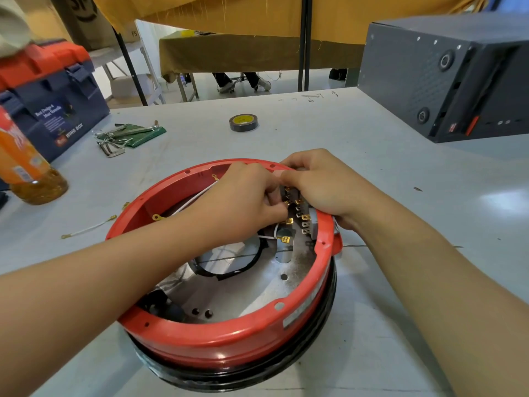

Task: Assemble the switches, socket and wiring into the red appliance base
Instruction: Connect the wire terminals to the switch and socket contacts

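The round red appliance base (229, 336) lies upside down on the grey table, its metal floor showing. At its far right inner wall sits a switch block (303, 217) with several brass terminals. My left hand (243, 196) reaches across the ring and pinches a brass wire connector at those terminals. My right hand (320, 184) grips the rim and the switch block from outside. White wires (197, 197) with brass lugs run inside the base. Another white wire (88, 229) lies loose on the table to the left.
A roll of black tape (243, 123) lies beyond the base. Hex keys on a green pouch (128, 136) and a blue toolbox with an orange lid (48, 101) are at the left, with an orange bottle (25, 167). A dark grey case (446, 75) stands far right.
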{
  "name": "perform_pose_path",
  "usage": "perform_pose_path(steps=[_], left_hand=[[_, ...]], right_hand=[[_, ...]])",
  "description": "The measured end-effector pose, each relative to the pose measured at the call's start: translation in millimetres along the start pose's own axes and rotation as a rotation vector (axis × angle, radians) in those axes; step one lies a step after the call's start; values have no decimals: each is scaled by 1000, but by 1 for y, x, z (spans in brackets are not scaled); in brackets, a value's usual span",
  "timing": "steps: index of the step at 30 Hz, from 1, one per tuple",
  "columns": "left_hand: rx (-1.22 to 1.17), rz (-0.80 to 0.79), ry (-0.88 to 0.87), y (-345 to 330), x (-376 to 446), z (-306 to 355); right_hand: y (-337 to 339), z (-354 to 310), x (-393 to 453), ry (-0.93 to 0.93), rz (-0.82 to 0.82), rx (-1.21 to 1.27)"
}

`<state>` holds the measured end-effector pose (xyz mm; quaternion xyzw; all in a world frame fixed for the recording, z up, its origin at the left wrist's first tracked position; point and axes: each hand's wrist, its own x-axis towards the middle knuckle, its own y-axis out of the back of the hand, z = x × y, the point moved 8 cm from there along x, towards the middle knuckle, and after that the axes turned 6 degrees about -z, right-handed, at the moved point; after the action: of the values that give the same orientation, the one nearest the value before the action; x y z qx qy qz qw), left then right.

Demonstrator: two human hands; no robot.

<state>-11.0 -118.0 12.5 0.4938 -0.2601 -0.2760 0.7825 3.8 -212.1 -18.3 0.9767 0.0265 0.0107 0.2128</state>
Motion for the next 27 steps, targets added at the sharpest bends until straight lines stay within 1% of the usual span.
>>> perform_pose_path(steps=[22, 27], left_hand=[[61, -7, -43, 2, 0, 4], [73, -7, -29, 2, -1, 4]], right_hand=[[0, 0, 0, -1, -17, 7], [0, -1, -1, 0, -10, 7]])
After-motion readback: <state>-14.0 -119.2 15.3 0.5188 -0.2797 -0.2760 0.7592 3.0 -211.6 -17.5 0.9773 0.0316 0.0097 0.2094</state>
